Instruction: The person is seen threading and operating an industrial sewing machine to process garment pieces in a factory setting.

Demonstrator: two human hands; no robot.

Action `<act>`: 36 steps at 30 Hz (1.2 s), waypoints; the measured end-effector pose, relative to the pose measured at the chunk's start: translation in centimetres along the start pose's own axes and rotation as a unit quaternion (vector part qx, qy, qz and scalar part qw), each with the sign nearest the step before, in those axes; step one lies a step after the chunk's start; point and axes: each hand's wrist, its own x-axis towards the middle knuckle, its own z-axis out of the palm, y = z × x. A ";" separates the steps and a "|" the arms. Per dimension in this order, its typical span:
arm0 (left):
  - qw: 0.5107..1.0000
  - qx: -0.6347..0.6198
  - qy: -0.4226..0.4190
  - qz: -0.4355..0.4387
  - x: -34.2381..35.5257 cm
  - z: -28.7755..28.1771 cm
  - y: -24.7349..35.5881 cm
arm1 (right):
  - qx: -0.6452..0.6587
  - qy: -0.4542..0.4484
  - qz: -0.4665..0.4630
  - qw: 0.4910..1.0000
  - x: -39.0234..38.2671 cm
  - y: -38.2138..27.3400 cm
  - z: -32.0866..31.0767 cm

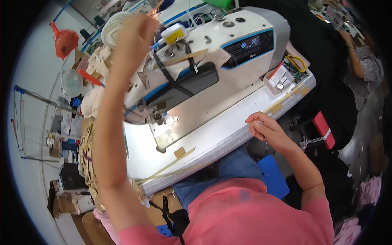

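Note:
A white sewing machine point(249, 45) stands in front of me, its needle area point(157, 118) lit by a lamp. My left hand point(139, 32) is raised high over the machine's left end, near a white fan point(116, 28) and a small white and yellow box point(174, 34). Blur smears its fingers, so their grip is unclear. Over the front edge of the white table point(141, 143), my right hand point(265, 128) hovers with its fingers curled together and nothing visible in them. A dark, phone-like slab point(183, 87) is strapped to the machine by crossed black bands.
A small open box of odds and ends point(279, 79) sits at the table's right end. Beige cloth point(90, 151) is heaped along the left side. A red bag point(65, 41) hangs at upper left. Another person point(363, 69) works at far right.

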 end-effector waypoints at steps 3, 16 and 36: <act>0.942 0.042 -0.085 -0.323 6.7 -4.3 8.9 | 0.013 -0.015 0.023 1.000 0.6 1.2 0.8; 0.878 -0.353 -0.209 -0.247 -18.5 3.0 15.6 | 0.170 -0.025 0.044 0.984 0.9 3.8 4.7; 0.859 -0.154 -0.343 -0.347 -44.7 -2.4 16.8 | -0.275 0.375 -0.077 0.882 -0.2 -1.7 -11.5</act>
